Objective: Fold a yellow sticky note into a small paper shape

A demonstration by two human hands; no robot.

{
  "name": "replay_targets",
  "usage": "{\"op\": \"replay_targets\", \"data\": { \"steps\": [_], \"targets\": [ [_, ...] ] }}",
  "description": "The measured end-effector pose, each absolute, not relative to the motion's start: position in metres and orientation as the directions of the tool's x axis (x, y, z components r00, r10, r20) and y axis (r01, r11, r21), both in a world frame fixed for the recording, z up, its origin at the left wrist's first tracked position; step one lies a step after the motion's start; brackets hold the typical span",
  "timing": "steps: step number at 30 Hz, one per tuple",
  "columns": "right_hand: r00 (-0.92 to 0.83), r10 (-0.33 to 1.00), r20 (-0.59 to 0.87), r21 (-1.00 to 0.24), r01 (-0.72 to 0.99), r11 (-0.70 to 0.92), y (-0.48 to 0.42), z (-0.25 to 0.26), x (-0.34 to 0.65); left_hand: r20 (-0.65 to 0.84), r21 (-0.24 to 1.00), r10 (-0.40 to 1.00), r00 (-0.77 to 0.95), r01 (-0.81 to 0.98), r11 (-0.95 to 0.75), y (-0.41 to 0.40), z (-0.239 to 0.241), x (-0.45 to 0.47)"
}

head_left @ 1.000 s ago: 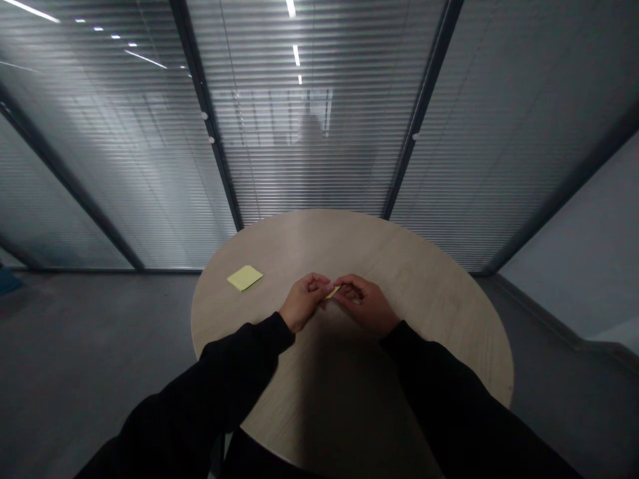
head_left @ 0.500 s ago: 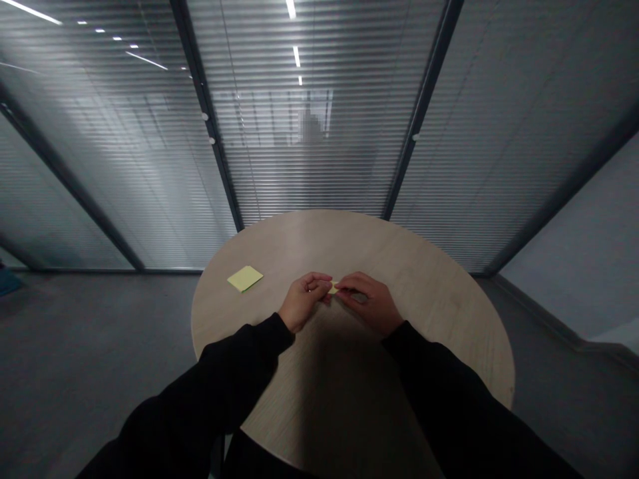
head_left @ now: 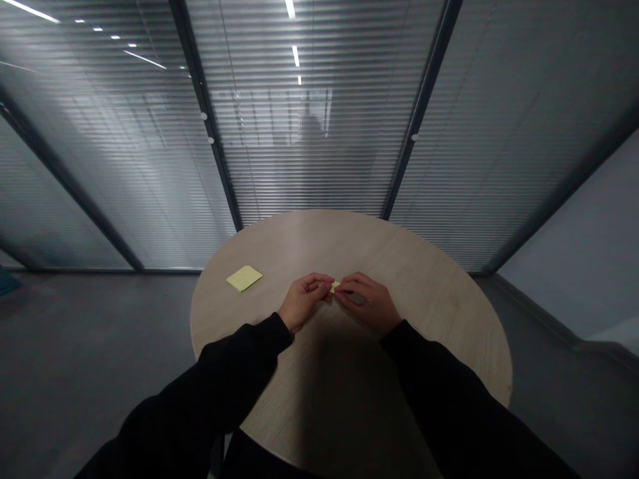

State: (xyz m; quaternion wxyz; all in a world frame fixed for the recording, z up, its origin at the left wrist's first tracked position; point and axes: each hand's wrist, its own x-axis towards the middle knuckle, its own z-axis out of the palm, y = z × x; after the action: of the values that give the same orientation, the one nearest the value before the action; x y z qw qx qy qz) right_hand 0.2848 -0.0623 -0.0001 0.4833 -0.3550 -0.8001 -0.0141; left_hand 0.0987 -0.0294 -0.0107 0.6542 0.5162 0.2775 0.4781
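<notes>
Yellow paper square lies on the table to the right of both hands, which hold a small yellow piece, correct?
Wrong side: the head view shows the yellow paper square on the table, left of the left hand and right hand, which hold a small yellow piece.

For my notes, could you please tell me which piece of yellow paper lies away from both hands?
The yellow paper on the table, left of the left hand; the other piece is held between that hand and the right hand.

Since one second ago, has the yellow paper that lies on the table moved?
No. Judged against the table, the yellow paper keeps its spot near the left rim.
</notes>
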Motion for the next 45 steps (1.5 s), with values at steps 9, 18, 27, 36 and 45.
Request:
{"op": "replay_targets", "data": {
  "steps": [9,18,27,36,45],
  "targets": [
    [-0.265,0.574,0.775,-0.323,0.614,0.720,-0.065,0.002,0.283,0.148,0.948,0.906,0.397,-0.319,-0.015,-0.030,-0.010,0.098],
    [-0.329,0.580,0.745,-0.252,0.666,0.702,-0.068,0.008,0.281,0.112,0.929,0.908,0.403,-0.368,0.049,-0.031,-0.013,0.101],
    [-0.126,0.596,0.793,-0.410,0.612,0.676,-0.067,0.003,0.273,0.122,0.923,0.911,0.394,-0.382,0.041,-0.035,-0.009,0.104],
    [0.024,0.714,0.700,-0.646,0.448,0.618,-0.068,-0.002,0.268,0.170,0.932,0.906,0.388,-0.361,-0.021,-0.036,-0.007,0.104],
    [0.025,0.772,0.635,-0.737,0.319,0.596,-0.071,0.002,0.268,0.156,0.923,0.911,0.383,-0.385,0.004,-0.036,-0.006,0.103]
  ]
}}
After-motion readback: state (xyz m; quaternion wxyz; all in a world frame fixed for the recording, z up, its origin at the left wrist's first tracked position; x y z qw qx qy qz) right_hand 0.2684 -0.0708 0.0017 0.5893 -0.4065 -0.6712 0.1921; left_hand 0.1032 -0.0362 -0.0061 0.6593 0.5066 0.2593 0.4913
